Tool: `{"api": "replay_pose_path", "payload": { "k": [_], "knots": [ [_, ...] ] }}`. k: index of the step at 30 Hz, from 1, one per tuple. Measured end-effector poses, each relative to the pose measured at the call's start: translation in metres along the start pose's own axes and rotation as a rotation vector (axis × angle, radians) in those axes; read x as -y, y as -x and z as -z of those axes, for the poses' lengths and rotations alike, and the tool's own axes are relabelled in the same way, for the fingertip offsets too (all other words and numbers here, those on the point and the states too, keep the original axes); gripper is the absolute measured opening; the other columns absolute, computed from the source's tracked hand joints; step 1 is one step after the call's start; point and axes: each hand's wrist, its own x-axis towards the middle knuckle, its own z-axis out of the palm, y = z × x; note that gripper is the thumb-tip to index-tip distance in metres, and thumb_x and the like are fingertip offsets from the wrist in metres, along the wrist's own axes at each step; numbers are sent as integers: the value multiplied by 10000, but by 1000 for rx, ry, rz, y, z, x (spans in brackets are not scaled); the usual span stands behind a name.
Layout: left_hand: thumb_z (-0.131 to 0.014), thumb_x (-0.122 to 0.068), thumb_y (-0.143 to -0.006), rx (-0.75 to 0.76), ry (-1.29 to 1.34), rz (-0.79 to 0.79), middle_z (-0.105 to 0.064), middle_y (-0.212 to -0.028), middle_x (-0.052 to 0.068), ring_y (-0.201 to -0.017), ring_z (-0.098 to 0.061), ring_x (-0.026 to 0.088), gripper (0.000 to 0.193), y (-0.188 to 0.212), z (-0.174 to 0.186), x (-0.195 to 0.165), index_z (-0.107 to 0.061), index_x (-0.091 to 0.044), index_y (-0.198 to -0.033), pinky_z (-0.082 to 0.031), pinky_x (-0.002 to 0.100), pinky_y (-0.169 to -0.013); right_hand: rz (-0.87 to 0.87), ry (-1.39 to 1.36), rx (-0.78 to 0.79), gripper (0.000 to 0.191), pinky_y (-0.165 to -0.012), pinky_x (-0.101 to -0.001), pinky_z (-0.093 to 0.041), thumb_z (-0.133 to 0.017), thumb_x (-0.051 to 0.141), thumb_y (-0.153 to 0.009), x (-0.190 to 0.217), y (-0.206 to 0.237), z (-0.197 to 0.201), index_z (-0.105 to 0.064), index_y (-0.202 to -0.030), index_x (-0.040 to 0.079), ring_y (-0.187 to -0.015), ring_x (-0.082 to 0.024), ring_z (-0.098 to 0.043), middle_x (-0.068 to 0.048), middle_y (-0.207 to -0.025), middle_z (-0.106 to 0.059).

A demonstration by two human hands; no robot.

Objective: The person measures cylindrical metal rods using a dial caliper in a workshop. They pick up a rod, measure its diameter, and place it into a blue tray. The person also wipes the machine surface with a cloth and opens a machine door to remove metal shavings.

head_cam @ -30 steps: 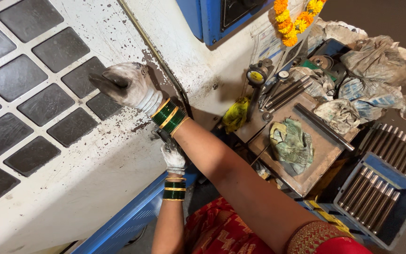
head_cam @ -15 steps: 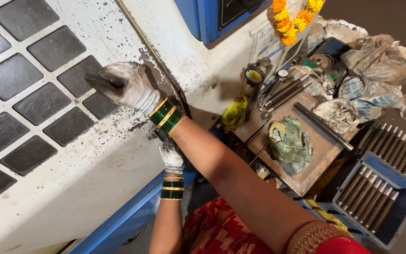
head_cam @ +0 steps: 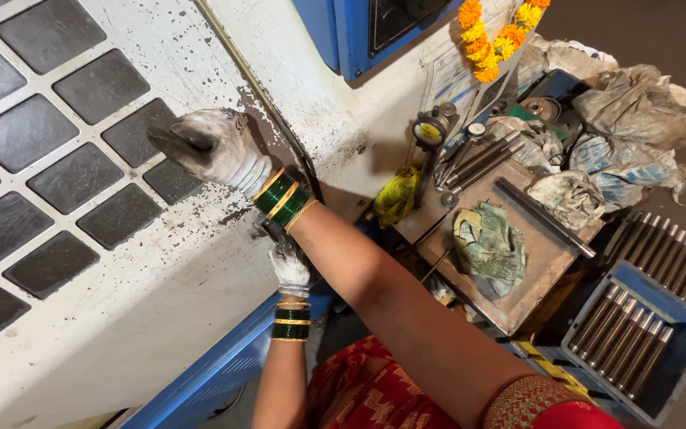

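The right hand (head_cam: 214, 148) wears a soiled glove, so its fingers are hidden; what they press against on the white machine panel (head_cam: 152, 286) is too dark to tell. The left hand (head_cam: 290, 267) is partly covered by the right forearm, and what it grips cannot be made out. The panel's dark square windows (head_cam: 73, 176) run off the left and top edges. The blue crate of steel rods (head_cam: 637, 334) is cut by the right edge. The dial gauge (head_cam: 430, 132) face is too small to read.
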Motion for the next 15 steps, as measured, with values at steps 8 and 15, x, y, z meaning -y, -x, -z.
{"api": "replay_pose_path", "payload": {
  "k": [8, 15],
  "knots": [
    [-355, -412, -1083, 3, 283, 47, -399, -1627, 102, -1456, -400, 302, 555, 1, 2, 0, -353, -152, -1573, -337, 475, -1183, 16, -8, -26, 365, -598, -345, -527, -806, 73, -826, -2, 2, -3, -664, -1136, 202, -688, -162, -613, -14, -841, -630],
    [-359, -358, -1096, -34, -42, -7, -404, -1625, 123, -1446, -421, 316, 518, 3, 3, 4, -324, -171, -1578, -365, 495, -1171, 21, 0, -13, 343, -588, -330, -513, -798, 40, -839, -1, 4, -3, -679, -1136, 162, -689, -153, -619, -12, -845, -639]
  ]
}}
